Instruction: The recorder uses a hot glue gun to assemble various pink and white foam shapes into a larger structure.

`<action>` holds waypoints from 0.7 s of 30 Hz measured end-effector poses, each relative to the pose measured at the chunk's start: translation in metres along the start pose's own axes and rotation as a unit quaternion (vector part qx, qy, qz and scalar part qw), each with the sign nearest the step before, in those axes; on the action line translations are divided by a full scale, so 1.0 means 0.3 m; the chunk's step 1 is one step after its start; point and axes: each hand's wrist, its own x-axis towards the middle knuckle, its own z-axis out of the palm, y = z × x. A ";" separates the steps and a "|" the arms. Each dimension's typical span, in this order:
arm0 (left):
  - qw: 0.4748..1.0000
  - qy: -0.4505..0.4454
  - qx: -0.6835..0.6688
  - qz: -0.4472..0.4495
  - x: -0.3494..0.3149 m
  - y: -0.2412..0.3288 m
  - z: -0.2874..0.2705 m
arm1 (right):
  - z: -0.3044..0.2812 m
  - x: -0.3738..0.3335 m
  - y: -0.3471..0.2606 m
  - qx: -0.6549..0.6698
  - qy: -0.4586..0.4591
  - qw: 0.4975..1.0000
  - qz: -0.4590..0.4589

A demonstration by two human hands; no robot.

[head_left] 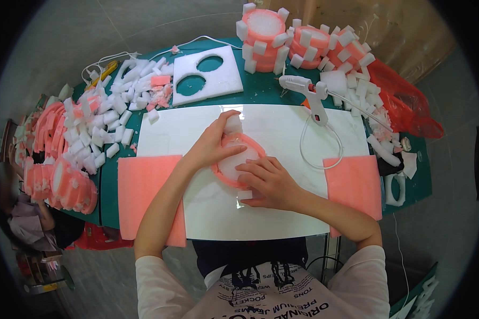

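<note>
A round pink foam piece [225, 176] with a white foam disc in its middle lies on the white board [213, 212]. My left hand [216, 144] grips its upper left side, thumb across the disc and fingers at a white foam block [233, 125] on the far edge. From the lower right, my right hand [267, 182] holds the same piece, its fingertips over the disc and rim. Another small white foam block [245, 195] shows at the near edge, beside the right thumb. The undersides of the fingers are hidden.
A white glue gun [306, 87] with a looped cord sits at the right. Pink foam sheets [149, 191] flank the board. Loose white foam blocks [90, 135] heap at the left, near a white two-hole foam sheet [223, 80]. Finished-looking pink rounds [265, 42] stand behind. A person [29, 218] sits far left.
</note>
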 end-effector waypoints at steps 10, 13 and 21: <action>1.000 0.002 -0.001 0.007 -0.001 -0.017 0.005 | -0.011 0.003 -0.004 -0.005 -0.015 1.000 -0.003; 1.000 0.002 -0.001 0.010 -0.001 -0.015 0.003 | -0.016 0.006 -0.008 0.000 -0.018 1.000 0.001; 1.000 -0.002 -0.007 0.001 -0.001 -0.009 0.005 | -0.023 0.009 -0.015 -0.004 -0.021 1.000 0.004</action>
